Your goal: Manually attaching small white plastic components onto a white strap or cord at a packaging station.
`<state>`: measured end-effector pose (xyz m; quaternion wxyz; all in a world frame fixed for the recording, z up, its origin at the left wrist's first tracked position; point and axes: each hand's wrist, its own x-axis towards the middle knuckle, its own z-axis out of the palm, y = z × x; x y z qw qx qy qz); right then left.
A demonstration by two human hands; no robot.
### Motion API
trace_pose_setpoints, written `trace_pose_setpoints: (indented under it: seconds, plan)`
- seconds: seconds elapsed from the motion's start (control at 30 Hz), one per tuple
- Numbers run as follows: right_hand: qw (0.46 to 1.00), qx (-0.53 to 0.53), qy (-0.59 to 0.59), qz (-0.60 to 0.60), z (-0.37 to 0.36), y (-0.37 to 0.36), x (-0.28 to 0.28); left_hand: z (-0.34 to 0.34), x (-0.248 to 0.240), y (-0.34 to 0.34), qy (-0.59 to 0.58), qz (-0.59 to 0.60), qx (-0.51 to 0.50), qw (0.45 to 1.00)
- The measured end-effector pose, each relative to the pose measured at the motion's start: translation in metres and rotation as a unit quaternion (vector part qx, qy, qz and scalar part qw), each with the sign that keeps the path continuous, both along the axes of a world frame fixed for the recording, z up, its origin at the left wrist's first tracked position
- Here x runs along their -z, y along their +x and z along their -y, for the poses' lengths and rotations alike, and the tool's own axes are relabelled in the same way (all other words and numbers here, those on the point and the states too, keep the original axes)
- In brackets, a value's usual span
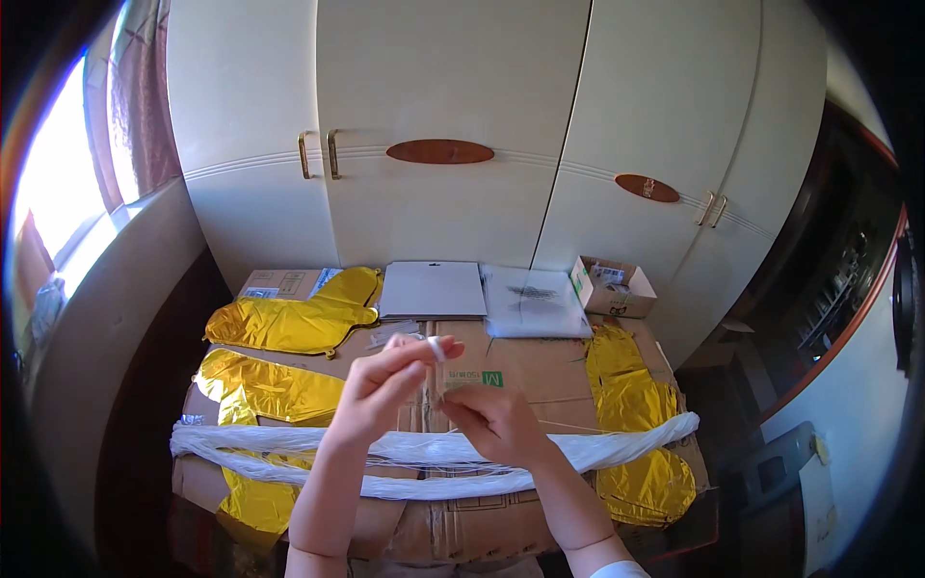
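Note:
My left hand (383, 380) is raised over the cardboard, fingers curled, with a small band of white string (436, 349) wound round the fingertips. Just to its right and a little lower, my right hand (496, 421) pinches a thin strand that runs up toward that band. Beneath both hands a long hank of white string (414, 448) lies stretched from left to right in a flattened loop. My forearms pass over it and hide parts of it. Yellow foil balloons (289, 325) lie flat at the left, and another yellow foil balloon (631, 385) is at the right, partly under the hank.
Flattened cardboard (540, 385) covers the work surface. Along its back are a stack of grey-white cards (434, 289), clear plastic bags (536, 301) and a small open box (617, 297) with small packets. Cream cupboard doors (443, 212) stand behind; a window is at the left.

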<state>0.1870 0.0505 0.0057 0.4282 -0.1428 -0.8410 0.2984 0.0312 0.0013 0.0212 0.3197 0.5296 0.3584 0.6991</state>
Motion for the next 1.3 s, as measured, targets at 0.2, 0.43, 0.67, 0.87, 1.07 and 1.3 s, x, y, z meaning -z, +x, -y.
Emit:
trace_pose_setpoints:
  seconds: [0.2,0.43,0.67,0.87,1.07,1.3]
  plan:
    - [0.995,0.079,-0.058,-0.025,-0.006,0.004,0.001,0.002,0.012,-0.015,-0.009,-0.036,0.213,0.976]
    - [0.996,-0.015,-0.05,-0.069,0.004,0.005,-0.01,-0.004,0.006,-0.005,0.06,-0.294,-0.115,0.947]
    - [0.998,0.007,-0.05,-0.023,-0.006,-0.001,0.009,-0.002,0.007,0.003,0.033,0.022,0.082,0.996]
    - [0.99,-0.023,-0.101,-0.1,-0.005,0.01,-0.002,0.005,0.001,-0.016,0.038,-0.282,0.049,0.957]
    - [0.997,-0.032,-0.062,0.028,-0.001,0.001,0.002,0.003,0.003,0.003,0.045,-0.041,0.007,0.998]
    - [0.989,0.005,-0.141,-0.051,-0.009,0.01,0.0,0.017,-0.005,-0.007,-0.04,-0.05,0.229,0.971]
